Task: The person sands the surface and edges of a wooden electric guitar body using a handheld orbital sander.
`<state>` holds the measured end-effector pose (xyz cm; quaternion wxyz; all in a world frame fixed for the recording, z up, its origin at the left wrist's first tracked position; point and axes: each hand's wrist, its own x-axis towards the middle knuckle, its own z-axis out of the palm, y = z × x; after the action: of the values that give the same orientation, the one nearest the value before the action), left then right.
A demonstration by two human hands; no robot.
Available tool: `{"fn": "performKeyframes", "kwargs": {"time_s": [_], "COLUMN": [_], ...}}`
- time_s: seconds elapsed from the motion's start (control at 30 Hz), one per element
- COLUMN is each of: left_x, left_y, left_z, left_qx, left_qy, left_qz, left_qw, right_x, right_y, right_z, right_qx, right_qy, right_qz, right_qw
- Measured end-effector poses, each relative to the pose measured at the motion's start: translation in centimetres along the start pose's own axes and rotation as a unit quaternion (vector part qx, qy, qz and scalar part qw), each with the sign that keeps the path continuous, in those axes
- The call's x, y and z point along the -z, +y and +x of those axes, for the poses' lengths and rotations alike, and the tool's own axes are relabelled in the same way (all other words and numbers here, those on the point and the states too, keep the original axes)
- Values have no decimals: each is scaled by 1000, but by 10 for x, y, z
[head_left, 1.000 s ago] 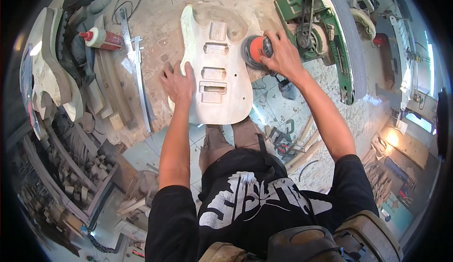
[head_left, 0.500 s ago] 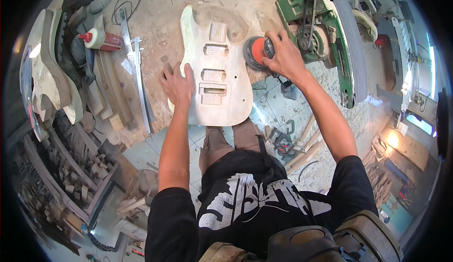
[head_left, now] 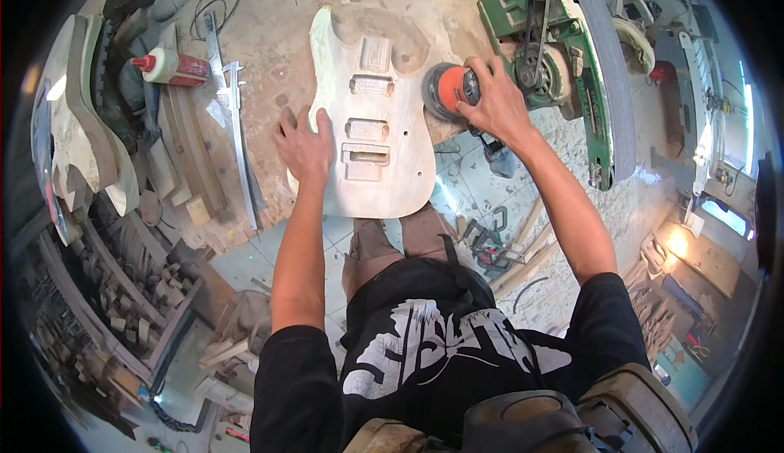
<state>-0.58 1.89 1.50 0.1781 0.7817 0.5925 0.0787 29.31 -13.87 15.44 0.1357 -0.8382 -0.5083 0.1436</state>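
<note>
A pale wooden electric guitar body (head_left: 384, 188) with several routed cavities lies at the table's near edge, its lower end sticking out over it. My left hand (head_left: 304, 147) rests on its left edge, thumb on the wood and fingers spread beyond the side. In my right hand (head_left: 500, 102) is an orange and black orbital sander (head_left: 452, 90), with the fingers wrapped round its top. The sander is tipped so that its dark disc (head_left: 432, 94) faces the body's right edge, at the waist. Whether the disc touches the wood, I cannot tell.
A green belt sander (head_left: 588, 118) stands close to my right forearm. Left on the wooden table (head_left: 278, 12) lie a caliper (head_left: 236, 135), a white and red glue bottle (head_left: 175, 68) and wood strips (head_left: 196, 143). Further left stand other shaped bodies (head_left: 82, 118). Clamps (head_left: 490, 241) lie below.
The view shifts very slightly. The sander and my right hand have moved a little to the right and down; my left hand stays on the guitar body.
</note>
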Motion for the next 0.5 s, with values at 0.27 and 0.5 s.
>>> {"fn": "performKeyframes", "kwargs": {"time_s": [0.27,0.5], "left_x": [4,3], "left_y": [1,0], "left_z": [-2,0], "left_qx": [3,-7], "left_qy": [-10,0], "left_qz": [7,-6], "left_qw": [1000,1000], "right_x": [8,11], "right_y": [6,19], "right_z": [28,38], "right_qx": [-13,-24], "right_qy": [-1,-5], "right_qz": [-3,-20], "right_qw": [1000,999]}}
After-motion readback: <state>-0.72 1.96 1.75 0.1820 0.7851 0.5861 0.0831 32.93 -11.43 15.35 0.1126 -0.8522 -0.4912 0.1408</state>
